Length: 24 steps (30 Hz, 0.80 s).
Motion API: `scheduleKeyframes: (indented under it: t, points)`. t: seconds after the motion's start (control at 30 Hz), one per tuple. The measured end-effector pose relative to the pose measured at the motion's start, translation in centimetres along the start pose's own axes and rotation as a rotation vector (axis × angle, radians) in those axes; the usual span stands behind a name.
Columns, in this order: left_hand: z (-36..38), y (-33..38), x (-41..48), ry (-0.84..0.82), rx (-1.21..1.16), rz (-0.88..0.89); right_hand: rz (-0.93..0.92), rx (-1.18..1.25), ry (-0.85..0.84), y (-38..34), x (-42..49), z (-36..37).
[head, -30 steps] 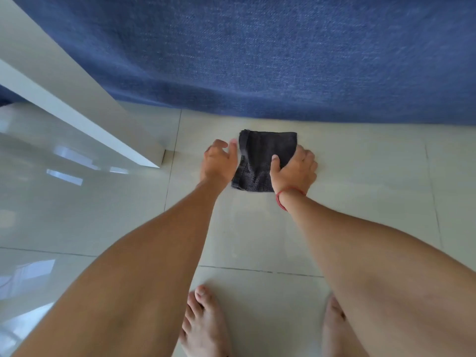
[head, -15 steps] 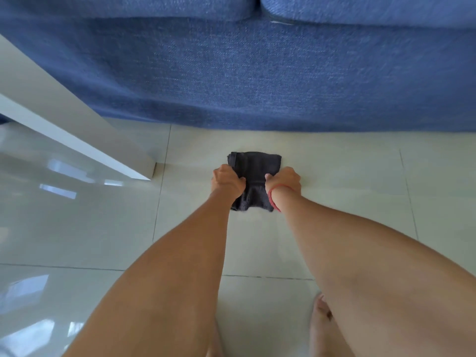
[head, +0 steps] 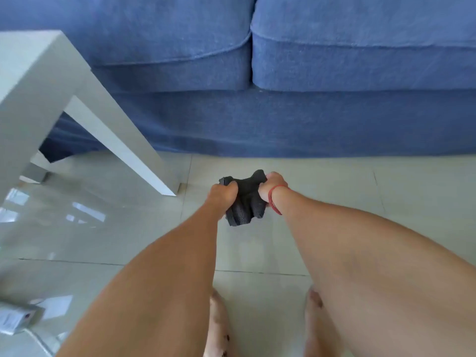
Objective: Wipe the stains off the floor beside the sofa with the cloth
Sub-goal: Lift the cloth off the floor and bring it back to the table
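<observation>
A dark grey cloth (head: 246, 202) hangs bunched between my two hands, lifted off the pale tiled floor (head: 334, 202). My left hand (head: 222, 195) grips its left edge with closed fingers. My right hand (head: 273, 186), with a red band at the wrist, grips the right edge. Both hands are in front of the blue sofa (head: 283, 119), whose base meets the floor just beyond them. I cannot make out any stain on the tiles from here.
A white table (head: 51, 81) stands at the left, its slanted leg ending on the floor close to my left hand. My bare feet (head: 219, 325) are at the bottom. A small white box (head: 15, 320) with a cord lies at the lower left.
The cloth lay flat on the floor under my hands; both hands closed on it and raised it, crumpled. The view has lifted, showing the sofa cushions and the table top.
</observation>
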<state>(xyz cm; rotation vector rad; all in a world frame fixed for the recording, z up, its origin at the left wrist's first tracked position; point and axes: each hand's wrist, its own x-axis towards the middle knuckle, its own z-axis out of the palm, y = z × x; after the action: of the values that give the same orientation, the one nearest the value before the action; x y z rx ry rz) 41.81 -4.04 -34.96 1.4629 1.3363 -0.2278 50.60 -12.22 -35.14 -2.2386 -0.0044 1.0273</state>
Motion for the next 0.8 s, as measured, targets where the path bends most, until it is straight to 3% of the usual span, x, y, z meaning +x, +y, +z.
scheduleKeyframes:
  t: [0.17,0.4,0.8]
  points:
    - [-6.0,8.0,-9.7,0.167,-0.142,0.275,-0.393,0.156,0.088,-7.9,-8.9,-5.4]
    - [-14.7,10.8,-23.2,0.265,-0.389,0.429,-0.697,0.237,0.122,-14.1,-21.9,-7.9]
    - [-33.9,-4.4,-33.2,0.773,-0.427,0.329,-0.967,0.151,-0.206,-19.6,-41.2,8.4]
